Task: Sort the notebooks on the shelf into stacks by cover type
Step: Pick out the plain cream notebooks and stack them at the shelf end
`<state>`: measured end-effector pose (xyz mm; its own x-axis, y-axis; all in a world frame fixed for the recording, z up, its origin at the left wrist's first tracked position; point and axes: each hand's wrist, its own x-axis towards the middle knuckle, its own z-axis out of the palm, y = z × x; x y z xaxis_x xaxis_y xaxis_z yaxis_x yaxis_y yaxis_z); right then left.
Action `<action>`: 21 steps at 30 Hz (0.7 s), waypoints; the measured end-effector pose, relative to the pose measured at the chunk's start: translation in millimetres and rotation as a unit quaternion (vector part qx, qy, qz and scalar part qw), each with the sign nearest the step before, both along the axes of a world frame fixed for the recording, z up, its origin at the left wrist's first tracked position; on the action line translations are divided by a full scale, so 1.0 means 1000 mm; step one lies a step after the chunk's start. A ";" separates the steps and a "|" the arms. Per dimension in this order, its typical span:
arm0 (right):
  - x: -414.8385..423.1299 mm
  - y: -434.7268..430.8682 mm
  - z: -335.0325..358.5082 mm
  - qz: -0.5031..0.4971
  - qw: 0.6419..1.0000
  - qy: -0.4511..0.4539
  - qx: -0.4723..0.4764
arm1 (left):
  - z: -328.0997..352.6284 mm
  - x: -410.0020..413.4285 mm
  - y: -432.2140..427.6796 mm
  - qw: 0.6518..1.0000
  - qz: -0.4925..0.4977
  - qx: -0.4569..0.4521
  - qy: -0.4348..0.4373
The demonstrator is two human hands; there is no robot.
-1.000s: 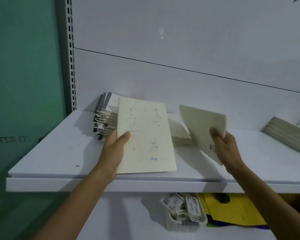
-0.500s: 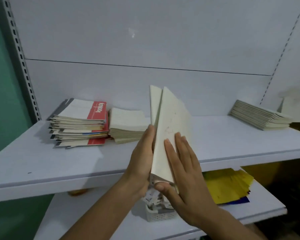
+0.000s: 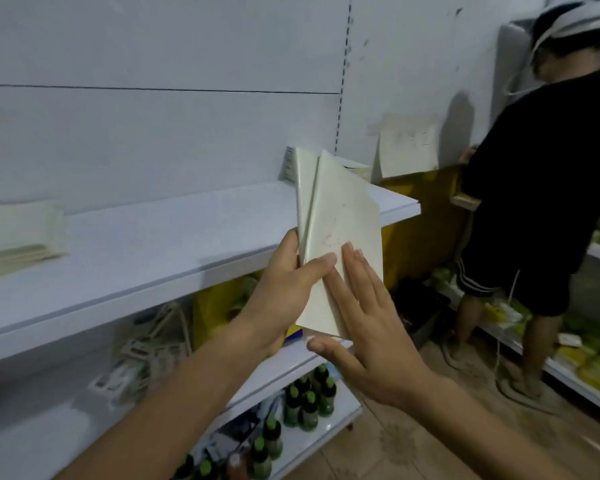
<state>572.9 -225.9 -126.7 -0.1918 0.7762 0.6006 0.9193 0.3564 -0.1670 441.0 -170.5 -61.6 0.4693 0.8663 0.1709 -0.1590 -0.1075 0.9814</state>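
The 2 cream notebooks (image 3: 343, 220) are together now, upright over the shelf (image 3: 153, 244). Left hand (image 3: 284, 282) grips both, right hand (image 3: 371, 327) presses flat, fingers straight. A matched pair, likely bound for 1 stack.

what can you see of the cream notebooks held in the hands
Two thin, cream, soft-covered notebooks are held upright in front of the white shelf. Their tops fan apart in a narrow V. The front cover bears faint reddish marks. The left hand grips their lower left edge, thumb across the front; the right hand lies with straight fingers flat on the front cover.
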 end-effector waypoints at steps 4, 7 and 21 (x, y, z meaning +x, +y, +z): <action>0.066 -0.016 -0.001 0.023 0.998 0.053 -0.016 | 0.000 0.055 -0.009 1.000 -0.009 0.005 0.023; 0.098 -0.015 -0.001 -0.018 0.983 0.177 0.034 | 0.008 0.079 -0.007 1.000 -0.001 -0.008 0.012; 0.173 0.100 0.002 -0.063 0.774 0.631 -0.005 | 0.022 0.155 0.129 0.983 -0.066 0.127 0.118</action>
